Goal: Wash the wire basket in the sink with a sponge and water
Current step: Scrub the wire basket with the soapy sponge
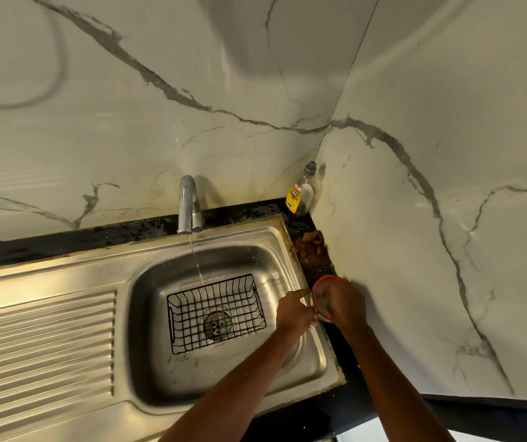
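Sitting in sink: one wire basket | left hand grip unclear | right hand grip in one tub, unclear

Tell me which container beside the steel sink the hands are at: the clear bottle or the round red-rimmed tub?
The round red-rimmed tub, on the dark counter at the sink's right edge. Both hands meet there; the clear bottle with a yellow label stands untouched in the far corner.

We see two white marble-look walls with grey veins meeting in a corner right of centre. A black speckled desk runs along their base, stained brown in the corner; soft shadows cross the upper left.
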The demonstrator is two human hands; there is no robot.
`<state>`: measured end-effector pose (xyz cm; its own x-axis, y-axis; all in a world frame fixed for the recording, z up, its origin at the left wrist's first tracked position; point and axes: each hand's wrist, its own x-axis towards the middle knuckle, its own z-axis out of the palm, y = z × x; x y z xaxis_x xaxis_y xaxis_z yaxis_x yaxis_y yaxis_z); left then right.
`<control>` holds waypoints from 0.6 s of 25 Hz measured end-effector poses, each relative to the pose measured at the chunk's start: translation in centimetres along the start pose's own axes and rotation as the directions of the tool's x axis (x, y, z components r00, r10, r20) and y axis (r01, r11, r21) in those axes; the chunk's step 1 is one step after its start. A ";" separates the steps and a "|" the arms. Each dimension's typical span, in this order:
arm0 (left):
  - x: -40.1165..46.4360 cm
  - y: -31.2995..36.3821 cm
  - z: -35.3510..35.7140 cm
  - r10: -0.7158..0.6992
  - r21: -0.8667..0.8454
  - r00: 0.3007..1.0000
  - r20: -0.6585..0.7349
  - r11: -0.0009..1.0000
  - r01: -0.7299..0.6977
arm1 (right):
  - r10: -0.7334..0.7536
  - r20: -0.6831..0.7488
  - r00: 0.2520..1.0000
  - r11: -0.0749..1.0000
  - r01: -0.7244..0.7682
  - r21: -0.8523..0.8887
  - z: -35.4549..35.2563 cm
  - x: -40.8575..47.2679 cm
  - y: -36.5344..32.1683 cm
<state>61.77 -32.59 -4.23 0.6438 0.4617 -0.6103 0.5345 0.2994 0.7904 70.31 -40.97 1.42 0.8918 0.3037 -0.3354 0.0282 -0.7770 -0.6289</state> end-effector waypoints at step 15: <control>-1.0 -0.3 0.7 -0.011 -0.075 1.000 -0.007 0.997 0.011 | -0.158 0.003 0.987 0.931 0.150 -0.333 -2.3 -0.8 0.2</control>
<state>61.32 -33.69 -3.83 0.6341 0.4640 -0.6186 0.4989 0.3657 0.7857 70.60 -42.66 3.16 0.8747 0.4243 -0.2341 0.3104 -0.8616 -0.4016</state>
